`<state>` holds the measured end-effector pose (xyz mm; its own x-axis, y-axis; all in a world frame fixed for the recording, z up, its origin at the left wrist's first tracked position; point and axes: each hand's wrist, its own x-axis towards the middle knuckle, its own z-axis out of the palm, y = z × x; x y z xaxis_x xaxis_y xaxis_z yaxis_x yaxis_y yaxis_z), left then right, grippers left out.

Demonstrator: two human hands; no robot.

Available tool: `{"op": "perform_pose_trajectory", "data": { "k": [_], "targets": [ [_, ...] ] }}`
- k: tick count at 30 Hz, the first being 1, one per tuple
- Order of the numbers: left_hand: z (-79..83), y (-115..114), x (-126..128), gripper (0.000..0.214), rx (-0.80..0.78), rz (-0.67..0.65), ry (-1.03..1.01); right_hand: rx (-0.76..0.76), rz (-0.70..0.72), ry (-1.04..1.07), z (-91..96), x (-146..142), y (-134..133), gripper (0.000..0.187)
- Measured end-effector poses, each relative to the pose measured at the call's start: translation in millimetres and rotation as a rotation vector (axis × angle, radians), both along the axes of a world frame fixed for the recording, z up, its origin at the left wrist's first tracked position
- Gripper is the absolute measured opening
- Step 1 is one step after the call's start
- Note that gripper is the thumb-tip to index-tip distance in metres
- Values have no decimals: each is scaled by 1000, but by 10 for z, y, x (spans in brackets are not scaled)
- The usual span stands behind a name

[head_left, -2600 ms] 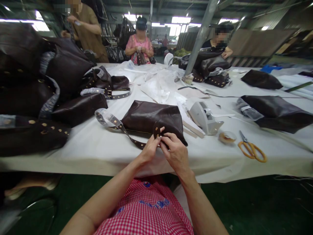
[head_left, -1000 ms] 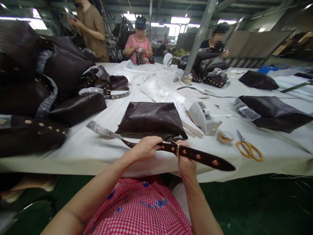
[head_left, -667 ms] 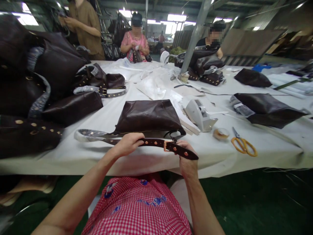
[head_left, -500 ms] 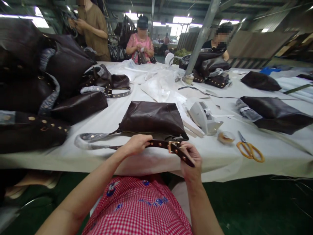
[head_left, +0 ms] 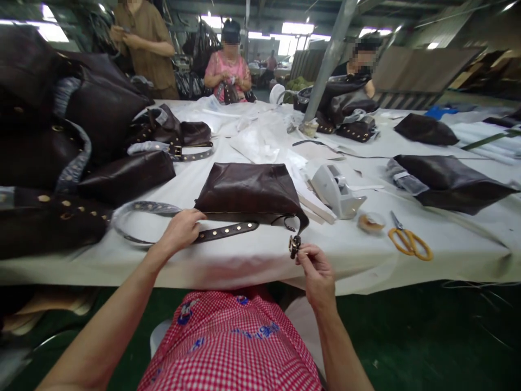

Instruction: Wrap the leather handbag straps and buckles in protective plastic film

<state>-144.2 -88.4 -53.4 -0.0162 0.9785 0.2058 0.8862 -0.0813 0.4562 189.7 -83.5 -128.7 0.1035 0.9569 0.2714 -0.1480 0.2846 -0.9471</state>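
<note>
A dark brown leather bag (head_left: 250, 187) lies flat on the table in front of me. My left hand (head_left: 181, 227) is closed around a studded leather strap (head_left: 228, 231), whose free end points right along the bag's near edge. Wrapped in clear film, the rest of this strap loops out to the left. Between the fingertips of my right hand (head_left: 318, 267) is a metal buckle (head_left: 293, 247), held just off the bag's right corner, where a short leather tab runs up to the bag. Strap and buckle are apart.
Beyond the bag's right side stand a tape dispenser (head_left: 336, 190), a tape roll (head_left: 370, 222) and orange-handled scissors (head_left: 409, 239). Piled leather bags (head_left: 101, 108) crowd the left. Another bag (head_left: 451, 182) lies at right. A metal post (head_left: 328, 62) rises from the table; several people are behind it.
The strap has come out of the buckle. My left hand has moved left with the strap, while my right hand keeps the buckle near the bag's right corner.
</note>
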Motion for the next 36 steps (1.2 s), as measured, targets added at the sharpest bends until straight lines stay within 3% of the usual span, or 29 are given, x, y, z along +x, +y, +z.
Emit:
{"op": "perform_pose_trajectory", "data": {
  "k": [2, 5, 7, 10, 14, 17, 22, 26, 30, 32, 36],
  "targets": [
    [-30, -92, 309, 22, -96, -123, -187, 83, -3, -179, -31, -74, -83, 9],
    [-198, -177, 866, 45, -314, -367, -675, 159, -6, -345, -17, -164, -180, 6],
    [-332, -169, 1174, 64, -332, -469, -890, 176, 8, -390, 6, -198, -223, 7],
    [-475, -98, 1426, 48, -256, -483, -973, 174, 6, -401, 12, -199, -258, 9],
    [-562, -67, 1459, 6, -160, -266, -822, 119, 19, -385, -50, -176, -282, 13],
    [-623, -122, 1427, 8, -232, -161, -931, 17, 61, -320, -100, -203, -287, 17],
    [-717, -204, 1415, 15, -388, -83, -1258, -361, 62, -44, -131, -236, -257, 38],
    [-666, -242, 1400, 26, -505, -133, -1285, -573, 240, 137, -127, -246, -250, 46],
    [-557, -306, 1431, 37, -578, -254, -1311, -583, 315, 221, -126, -312, -248, 42],
    [-536, -325, 1455, 38, -539, -243, -1270, -574, 312, 235, -129, -342, -239, 41],
    [-578, -297, 1455, 20, -438, -161, -1154, -579, 302, 235, -137, -360, -220, 38]
  ]
}}
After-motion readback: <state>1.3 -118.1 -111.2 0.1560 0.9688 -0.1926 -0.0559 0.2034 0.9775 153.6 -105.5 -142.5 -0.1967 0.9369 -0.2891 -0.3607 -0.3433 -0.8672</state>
